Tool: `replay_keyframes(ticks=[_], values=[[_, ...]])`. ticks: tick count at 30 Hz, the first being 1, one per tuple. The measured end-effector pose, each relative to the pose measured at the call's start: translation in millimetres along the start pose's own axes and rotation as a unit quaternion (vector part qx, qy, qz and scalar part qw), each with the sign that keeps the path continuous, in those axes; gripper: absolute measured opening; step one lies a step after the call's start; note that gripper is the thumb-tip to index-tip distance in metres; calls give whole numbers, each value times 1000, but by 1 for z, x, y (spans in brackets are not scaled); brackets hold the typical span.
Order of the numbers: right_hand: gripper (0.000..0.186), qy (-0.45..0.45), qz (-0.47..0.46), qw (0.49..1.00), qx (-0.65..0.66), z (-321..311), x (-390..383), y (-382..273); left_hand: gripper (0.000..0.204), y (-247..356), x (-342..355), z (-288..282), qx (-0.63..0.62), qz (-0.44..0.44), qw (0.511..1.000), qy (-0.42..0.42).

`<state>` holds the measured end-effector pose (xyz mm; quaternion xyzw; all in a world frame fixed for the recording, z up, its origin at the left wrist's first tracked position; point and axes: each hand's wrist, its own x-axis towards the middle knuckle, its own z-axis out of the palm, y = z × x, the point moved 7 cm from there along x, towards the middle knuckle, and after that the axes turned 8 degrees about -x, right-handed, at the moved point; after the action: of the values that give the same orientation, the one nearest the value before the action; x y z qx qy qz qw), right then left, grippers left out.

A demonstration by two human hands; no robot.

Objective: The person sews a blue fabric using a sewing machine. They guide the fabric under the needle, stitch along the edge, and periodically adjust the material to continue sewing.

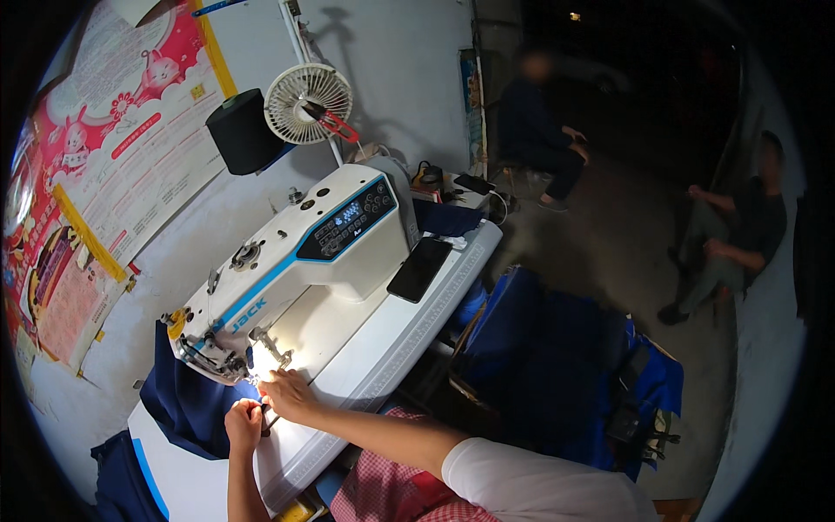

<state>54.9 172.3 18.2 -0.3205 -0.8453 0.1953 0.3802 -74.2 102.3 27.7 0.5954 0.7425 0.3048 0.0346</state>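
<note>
White sleeve (509, 468) nearest; left hand (243, 424), grip pinched closed on navy cloth (184, 400) at the sewing machine's (291, 280) needle end; right hand (289, 397) beside that end, fingers curled, hold cannot be told.

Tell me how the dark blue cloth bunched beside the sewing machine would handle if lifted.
The dark blue cloth is probably floppy, since it gathers in soft folds by the sewing machine. It seems unlikely to roll, as it lies slumped.
</note>
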Motion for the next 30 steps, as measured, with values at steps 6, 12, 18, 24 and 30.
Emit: replay_keyframes(ticks=[6, 12, 18, 24, 30], values=[[9, -4, 4, 1000, -16, 0, 1, -3, 10, 1, 4, 1, 4, 20, 1000, -14], [8, 5, 6, 1000, -28, 4, 4, 2, 8, -2, 6, 2, -30, 37, 999, 0], [18, -18, 39, 997, -67, 13, 6, 4, 5, -17, 5, 7, -71, 31, 997, 27], [22, -5, 34, 995, -89, 10, 6, -8, 9, -17, 0, 5, -77, 15, 996, 52], [29, -60, 50, 993, -94, 15, 7, -4, 9, -2, -10, 5, -3, 101, 988, 115]])
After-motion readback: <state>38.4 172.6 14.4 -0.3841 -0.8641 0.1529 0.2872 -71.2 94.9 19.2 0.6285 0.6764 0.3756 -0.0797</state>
